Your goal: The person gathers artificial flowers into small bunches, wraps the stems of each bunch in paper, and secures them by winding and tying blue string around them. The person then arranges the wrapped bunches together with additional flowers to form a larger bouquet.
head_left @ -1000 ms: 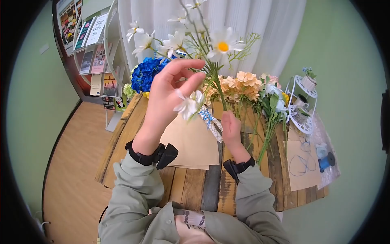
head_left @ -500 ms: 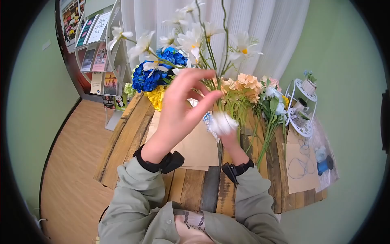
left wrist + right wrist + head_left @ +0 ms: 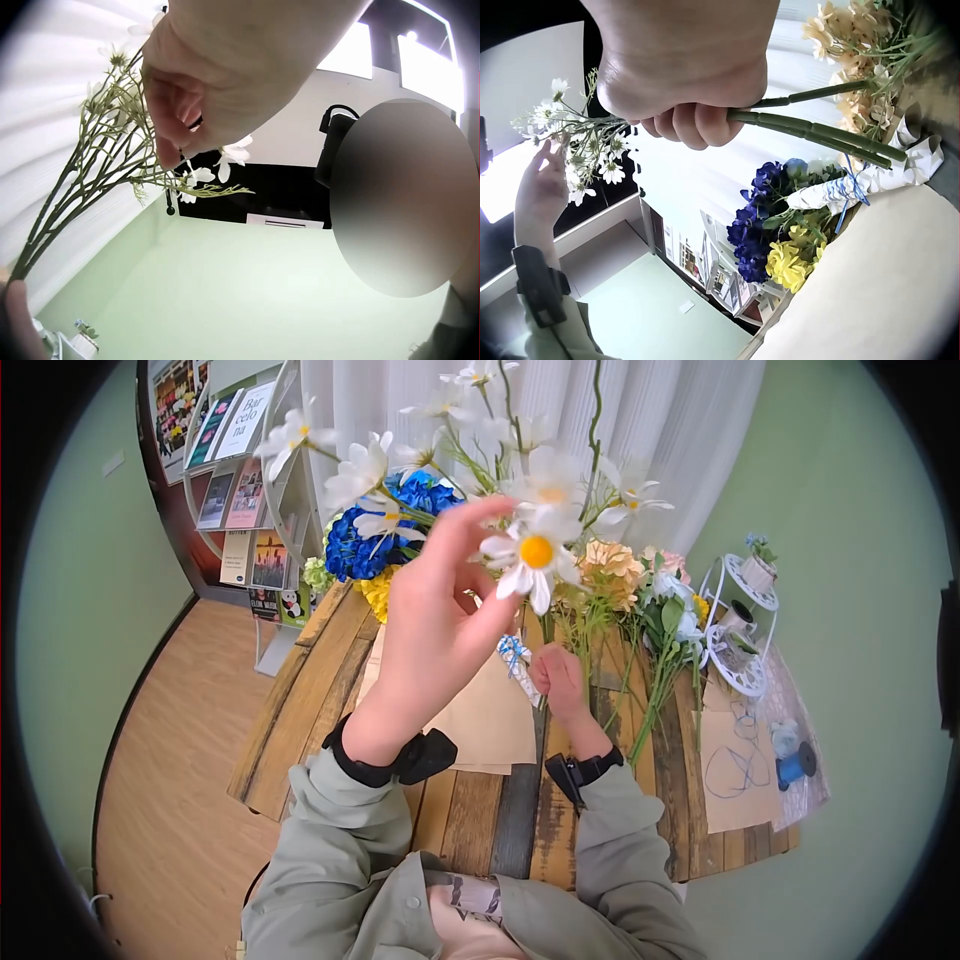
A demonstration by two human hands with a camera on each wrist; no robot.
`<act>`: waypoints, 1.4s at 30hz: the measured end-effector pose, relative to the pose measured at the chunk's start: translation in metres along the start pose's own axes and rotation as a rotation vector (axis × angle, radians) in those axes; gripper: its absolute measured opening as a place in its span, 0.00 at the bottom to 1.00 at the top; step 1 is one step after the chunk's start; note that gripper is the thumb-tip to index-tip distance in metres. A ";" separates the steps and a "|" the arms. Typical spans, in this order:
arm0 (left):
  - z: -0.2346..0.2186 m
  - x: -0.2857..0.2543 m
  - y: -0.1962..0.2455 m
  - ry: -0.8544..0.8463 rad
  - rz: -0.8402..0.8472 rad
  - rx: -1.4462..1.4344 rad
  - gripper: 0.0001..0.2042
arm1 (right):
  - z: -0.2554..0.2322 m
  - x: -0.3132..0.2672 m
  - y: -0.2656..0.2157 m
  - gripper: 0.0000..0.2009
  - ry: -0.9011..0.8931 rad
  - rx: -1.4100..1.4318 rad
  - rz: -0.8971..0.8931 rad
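A bunch of white daisies [image 3: 535,552] with yellow centres and green stems rises in front of my chest. My right hand [image 3: 562,680] grips the lower stems [image 3: 817,135] in a fist, and their cut ends stick out below it. Up among the blooms, my left hand [image 3: 440,605] has its fingers loosely bent, thumb and forefinger apart in the head view. One daisy head overlaps those fingertips. In the left wrist view the left fingertips [image 3: 169,157] are right at the thin upper stems and leaves [image 3: 112,157].
Brown paper sheets [image 3: 480,725] lie on the wooden table [image 3: 470,810], with a white paper wrap tied in blue [image 3: 855,184] beyond. Blue flowers [image 3: 355,550], peach flowers [image 3: 612,565] and pale blue flowers [image 3: 675,605] line the back. A white stand [image 3: 738,660] and blue ribbon spool [image 3: 797,765] are right.
The daisies have turned and spread, and one bloom has swung up from below the left hand to its fingertips. The left hand has shifted slightly right; the right hand keeps its grip.
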State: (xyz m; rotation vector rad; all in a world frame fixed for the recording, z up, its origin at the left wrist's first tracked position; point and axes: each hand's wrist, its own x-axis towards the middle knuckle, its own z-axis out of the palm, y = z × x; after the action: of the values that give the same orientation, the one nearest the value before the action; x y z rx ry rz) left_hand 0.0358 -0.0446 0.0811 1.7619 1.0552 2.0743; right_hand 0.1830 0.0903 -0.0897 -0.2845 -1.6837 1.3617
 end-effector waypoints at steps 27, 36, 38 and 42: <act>-0.048 0.011 0.002 0.129 0.368 1.185 0.04 | 0.008 0.002 -0.046 0.11 0.457 -1.396 -0.528; -0.050 0.015 -0.018 0.246 0.226 1.194 0.13 | 0.021 -0.001 -0.049 0.13 0.406 -1.406 -0.551; -0.050 0.018 -0.017 0.251 0.167 1.159 0.15 | 0.023 -0.002 -0.052 0.13 0.398 -1.399 -0.564; -0.076 0.025 -0.049 0.179 -0.179 0.777 0.18 | 0.024 -0.003 -0.053 0.13 0.371 -1.373 -0.600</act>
State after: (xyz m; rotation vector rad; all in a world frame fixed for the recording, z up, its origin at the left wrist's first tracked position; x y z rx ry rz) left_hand -0.0548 -0.0235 0.0675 1.6718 2.2028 1.8567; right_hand 0.1847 0.0535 -0.0448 -0.6610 -1.8859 -0.4119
